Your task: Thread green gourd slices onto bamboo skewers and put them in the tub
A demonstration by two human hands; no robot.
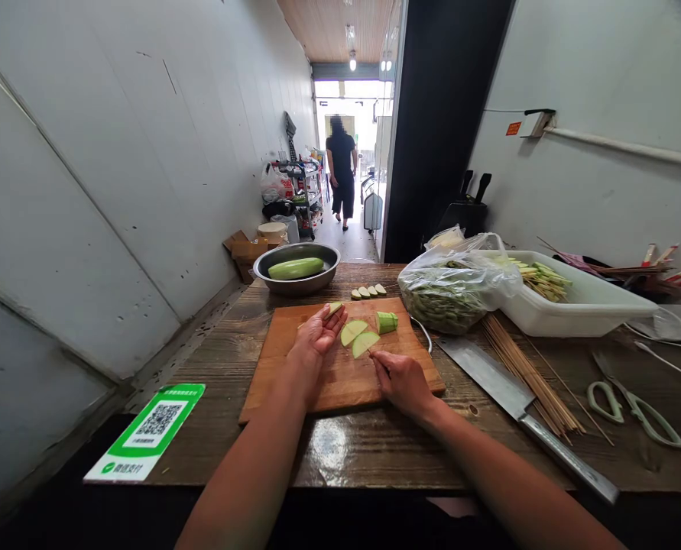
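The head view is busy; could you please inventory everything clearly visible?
table: 1, brown, foreground
cutting board: 1, brown, centre
large slices: 2, pale green, on board
cut chunk: 1, green, on board
small slices: 4, pale, behind board
bowl: 1, grey, behind board
gourd: 1, green, in bowl
bag: 1, clear, right
tray: 1, white, right
cleaver: 1, silver, right
skewers: many, brown, right
scissors: 1, pale-handled, right
QR card: 1, green-white, left
cart: 1, grey, background
person: 1, dark clothes, background
left hand: 1, bare, holding slice
right hand: 1, bare, over board
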